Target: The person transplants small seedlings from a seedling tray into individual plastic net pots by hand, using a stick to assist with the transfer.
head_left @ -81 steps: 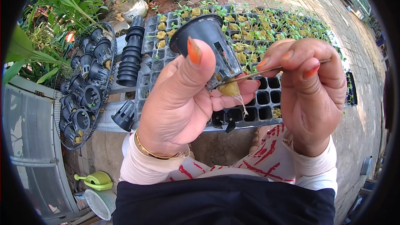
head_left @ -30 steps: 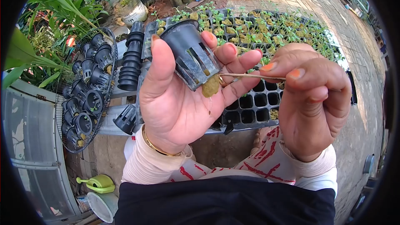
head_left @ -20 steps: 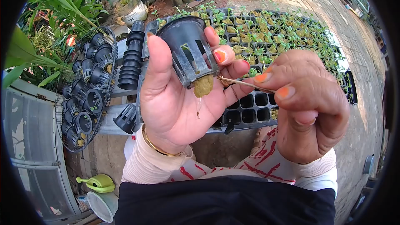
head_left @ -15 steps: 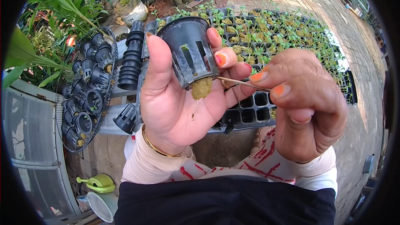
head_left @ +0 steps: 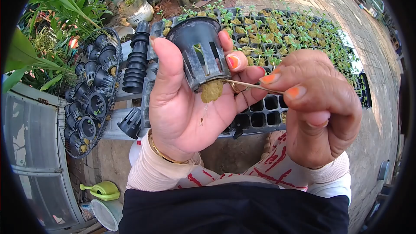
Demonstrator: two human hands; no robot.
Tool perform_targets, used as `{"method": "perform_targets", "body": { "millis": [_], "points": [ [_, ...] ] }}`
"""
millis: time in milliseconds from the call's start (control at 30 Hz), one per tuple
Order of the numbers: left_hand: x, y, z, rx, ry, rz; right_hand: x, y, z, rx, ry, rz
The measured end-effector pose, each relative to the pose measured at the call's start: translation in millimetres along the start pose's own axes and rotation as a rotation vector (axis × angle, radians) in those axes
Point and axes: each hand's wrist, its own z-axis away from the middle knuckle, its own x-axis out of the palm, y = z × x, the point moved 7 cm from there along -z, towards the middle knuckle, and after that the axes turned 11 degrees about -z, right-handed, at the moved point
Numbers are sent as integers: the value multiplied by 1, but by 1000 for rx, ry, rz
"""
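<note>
Fingers (head_left: 234, 60) of the left hand (head_left: 182, 104) wrap one side of a black slotted pot (head_left: 200, 52) and the thumb presses the other, so the pot is held firmly, raised and tilted, mouth away from the person. A yellowish sponge plug (head_left: 211, 91) sticks out of the pot's bottom, over the open palm, with a thin root hanging from it. The right hand (head_left: 323, 112) is curled tight, fingertips pinching a thin stick (head_left: 247, 85) whose tip meets the pot's bottom edge just beside the plug. Behind the hands lies a seedling tray (head_left: 260, 119). To the left stand a stack of pots (head_left: 136, 63) and a wire basket (head_left: 62, 117) holding more.
</note>
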Motion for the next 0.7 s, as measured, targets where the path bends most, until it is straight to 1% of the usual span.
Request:
{"method": "perform_targets", "body": {
  "millis": [67, 100, 167, 233, 300, 367, 433, 467, 533, 633, 700],
  "points": [
    [-5, 3, 1, 18, 15, -59, -9, -1, 2, 1, 87, -18],
    [-8, 4, 1, 18, 9, -73, -10, -2, 2, 1, 86, -19],
    [-14, 7, 2, 17, 5, -87, -15, 0, 3, 55, 131, -60],
    [-21, 7, 3, -23, 44, -183, -15, 3, 5, 68, 144, -75],
    [-25, 7, 5, -42, 56, -205, -14, 8, 6, 151, 226, -166],
    [-25, 5, 6, -59, 68, -227, -10, 8, 6, 162, 235, -193],
    [-27, 4, 8, -24, 169, -248, -10, 10, 7, 173, 244, -221],
    [-23, 2, 7, -24, 169, -248, -9, 10, 6, 145, 206, -196],
    [-22, 3, 8, 24, 330, -325, -7, 11, 6, 118, 167, -170],
    [-20, 3, 10, 27, 382, -340, -6, 12, 6, 88, 165, -165],
    [-20, 3, 10, 25, 380, -338, -4, 15, 5, 155, 144, -158]
  ]
}}
